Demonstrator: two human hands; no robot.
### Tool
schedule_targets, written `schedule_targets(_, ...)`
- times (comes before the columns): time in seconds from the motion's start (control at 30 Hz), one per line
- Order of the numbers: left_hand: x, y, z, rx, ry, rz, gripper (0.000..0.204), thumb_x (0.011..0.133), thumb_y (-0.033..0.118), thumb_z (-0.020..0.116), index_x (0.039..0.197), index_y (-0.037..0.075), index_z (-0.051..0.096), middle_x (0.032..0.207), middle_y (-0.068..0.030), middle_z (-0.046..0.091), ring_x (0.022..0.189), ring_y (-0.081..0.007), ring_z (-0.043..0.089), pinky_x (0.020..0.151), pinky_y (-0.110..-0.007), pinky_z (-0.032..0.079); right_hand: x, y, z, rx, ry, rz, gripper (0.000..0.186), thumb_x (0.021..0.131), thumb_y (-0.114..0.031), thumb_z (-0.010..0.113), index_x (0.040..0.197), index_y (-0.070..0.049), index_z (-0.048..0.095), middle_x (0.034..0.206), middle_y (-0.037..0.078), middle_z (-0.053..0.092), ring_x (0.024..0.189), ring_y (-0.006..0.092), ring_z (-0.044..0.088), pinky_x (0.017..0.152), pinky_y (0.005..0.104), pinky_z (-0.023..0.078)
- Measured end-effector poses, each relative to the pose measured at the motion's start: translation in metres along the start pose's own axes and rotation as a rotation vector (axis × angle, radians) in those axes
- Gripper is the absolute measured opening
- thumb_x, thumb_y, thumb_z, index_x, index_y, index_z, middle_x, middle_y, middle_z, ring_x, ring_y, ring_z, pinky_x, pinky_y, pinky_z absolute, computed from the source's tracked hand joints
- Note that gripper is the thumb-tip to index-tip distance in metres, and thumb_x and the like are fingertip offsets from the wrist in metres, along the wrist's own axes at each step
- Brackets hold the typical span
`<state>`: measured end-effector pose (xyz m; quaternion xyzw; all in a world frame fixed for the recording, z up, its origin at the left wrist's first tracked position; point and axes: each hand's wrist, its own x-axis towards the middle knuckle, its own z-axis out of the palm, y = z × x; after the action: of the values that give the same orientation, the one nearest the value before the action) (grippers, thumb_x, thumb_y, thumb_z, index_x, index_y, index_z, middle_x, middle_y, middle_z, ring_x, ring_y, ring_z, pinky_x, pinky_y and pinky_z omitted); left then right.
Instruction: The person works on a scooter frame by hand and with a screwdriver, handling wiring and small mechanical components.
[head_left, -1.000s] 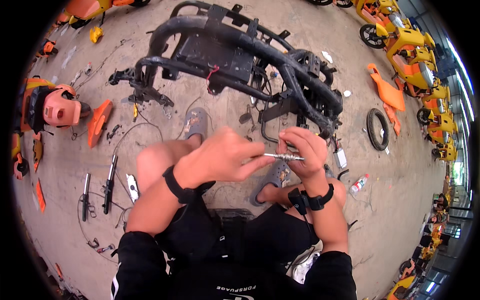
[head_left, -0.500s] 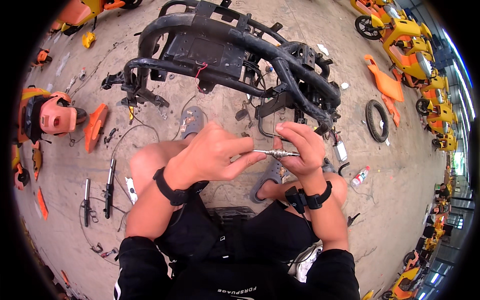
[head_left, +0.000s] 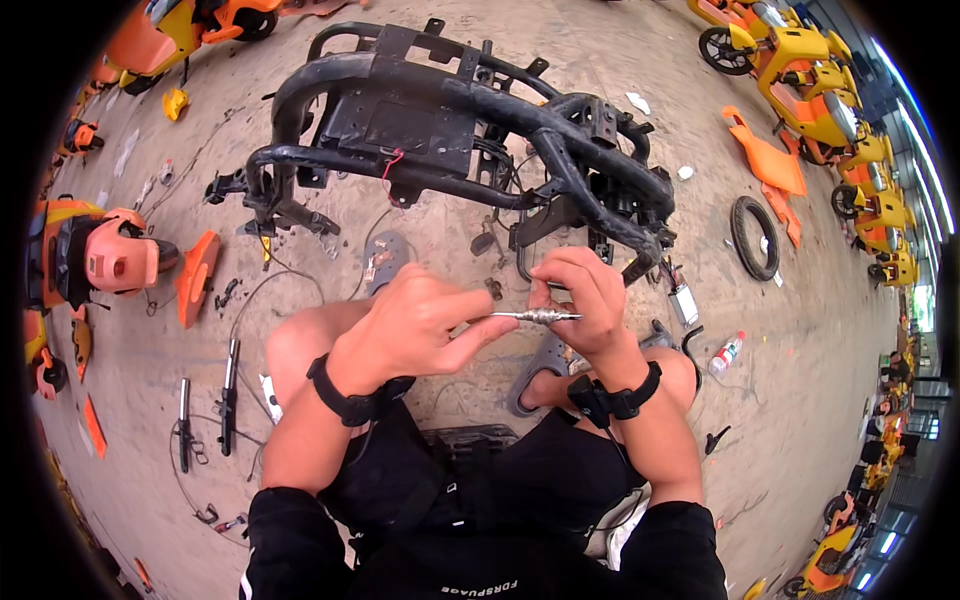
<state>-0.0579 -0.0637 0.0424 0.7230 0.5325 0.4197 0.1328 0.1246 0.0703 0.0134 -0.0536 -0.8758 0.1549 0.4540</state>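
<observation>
Both hands meet in front of my knees over a thin silver metal rod (head_left: 540,315) with ridged, nut-like pieces around its middle. My left hand (head_left: 415,322) pinches the rod's left end between thumb and bent fingers. Around its right part, the thumb and fingers of my right hand (head_left: 585,300) are closed, with the pointed end showing just past the thumb. The rod lies nearly level. Beyond the hands stands a black tubular scooter frame (head_left: 420,110), apart from both of them.
Two black-and-silver shock absorber tubes (head_left: 229,398) lie at the left, near thin cables. A loose tyre (head_left: 754,238), an orange body panel (head_left: 768,160) and a plastic bottle (head_left: 727,353) are on the right floor. Yellow scooters (head_left: 800,90) line the far right; an orange scooter part (head_left: 125,255) is left.
Both hands and the rod have shifted slightly left and down in the picture. The right fingers have curled closer around the rod. The view has tilted a little.
</observation>
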Motion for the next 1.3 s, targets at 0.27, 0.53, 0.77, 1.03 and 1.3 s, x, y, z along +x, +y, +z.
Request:
schedule_targets(0.27, -0.003, -0.001, -0.003, -0.012, -0.002, -0.026, 0.034, 0.081, 0.019, 0.078, 0.060, 0.007, 0.055, 0.043, -0.0096, 0.045, 0.038, -0.0300, 0.046, 0.040, -0.038, 0.032, -0.004, 0.004, 0.000, 0.010, 0.089, 0.062, 0.028, 0.071, 0.002, 0.076, 0.096, -0.003, 0.066, 0.090, 0.009, 0.065, 0.069, 0.0223, 0.065, 0.056, 0.0296, 0.052)
schedule_targets(0.53, 0.000, 0.000, -0.003, -0.010, -0.014, -0.005, 0.033, 0.080, 0.018, 0.079, 0.060, 0.007, 0.056, 0.043, -0.0095, 0.046, 0.038, -0.0298, 0.046, 0.039, -0.038, 0.032, 0.006, 0.000, -0.005, -0.019, 0.045, -0.093, 0.033, 0.061, 0.008, 0.075, 0.092, -0.001, 0.068, 0.084, 0.008, 0.067, 0.067, 0.0220, 0.066, 0.056, 0.0299, 0.053)
schedule_targets(0.77, 0.000, 0.002, -0.003, 0.028, -0.007, 0.019, 0.032, 0.079, 0.016, 0.079, 0.059, 0.007, 0.055, 0.043, -0.0094, 0.045, 0.038, -0.0295, 0.046, 0.039, -0.037, 0.031, 0.007, -0.005, -0.003, -0.012, 0.044, -0.048, 0.031, 0.060, 0.006, 0.076, 0.088, -0.001, 0.066, 0.081, 0.006, 0.066, 0.067, 0.0203, 0.065, 0.054, 0.0292, 0.051)
schedule_targets(1.03, 0.003, 0.002, -0.005, 0.022, -0.005, 0.025, 0.031, 0.080, 0.014, 0.078, 0.059, 0.006, 0.055, 0.044, -0.0089, 0.046, 0.037, -0.0272, 0.046, 0.039, -0.036, 0.030, 0.004, -0.008, 0.001, 0.070, 0.140, 0.086, 0.028, 0.061, 0.007, 0.076, 0.086, -0.001, 0.067, 0.082, 0.007, 0.067, 0.064, 0.0191, 0.065, 0.052, 0.0276, 0.051)
schedule_targets(1.3, 0.003, 0.002, -0.006, 0.015, -0.007, 0.025, 0.031, 0.079, 0.014, 0.079, 0.060, 0.006, 0.056, 0.044, -0.0084, 0.047, 0.037, -0.0269, 0.046, 0.039, -0.036, 0.031, -0.003, -0.008, 0.003, 0.175, 0.241, 0.356, 0.023, 0.066, 0.006, 0.076, 0.087, -0.002, 0.070, 0.085, 0.008, 0.070, 0.062, 0.0150, 0.064, 0.051, 0.0245, 0.050)
